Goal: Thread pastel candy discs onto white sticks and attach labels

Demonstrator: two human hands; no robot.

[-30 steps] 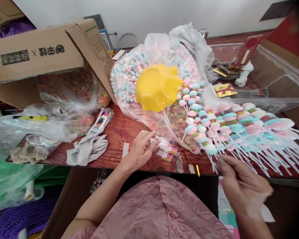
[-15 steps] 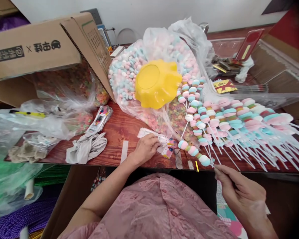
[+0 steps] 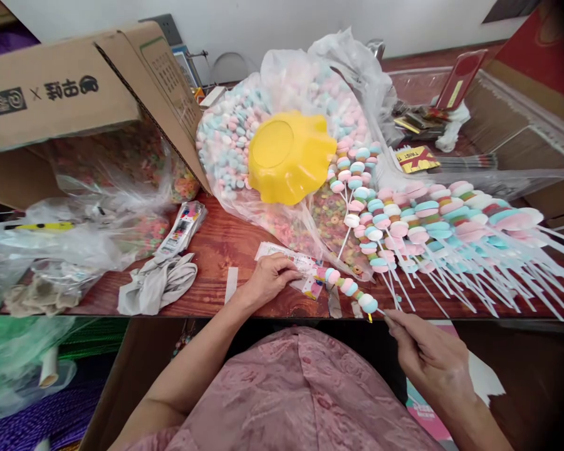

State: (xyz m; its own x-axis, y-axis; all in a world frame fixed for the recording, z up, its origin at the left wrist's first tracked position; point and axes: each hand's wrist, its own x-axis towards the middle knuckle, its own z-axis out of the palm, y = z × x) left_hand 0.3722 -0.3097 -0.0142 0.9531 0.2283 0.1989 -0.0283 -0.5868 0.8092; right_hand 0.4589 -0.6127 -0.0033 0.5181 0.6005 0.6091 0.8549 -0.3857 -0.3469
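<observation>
My right hand [image 3: 425, 357] pinches the white stick of a candy skewer [image 3: 348, 288] strung with pastel marshmallow discs, held low over the table's front edge. Its tip points left toward my left hand [image 3: 267, 280], whose fingers are closed on a small printed clear wrapper [image 3: 305, 272] lying on the red-brown table [image 3: 216, 250]. To the right lies a spread pile of several finished candy skewers [image 3: 442, 232] with sticks fanning out.
A yellow bowl [image 3: 286, 156] rests upside down on a big plastic bag of pastel candies [image 3: 244, 131]. Cardboard box [image 3: 66, 94] at left, bags of cereal rings [image 3: 136, 181], grey gloves [image 3: 157, 285], a wrapper pack [image 3: 183, 228]. Clutter at the back right.
My right hand drew one skewer out of the pile and carried it left toward my left hand. My left hand closed down on the wrapper.
</observation>
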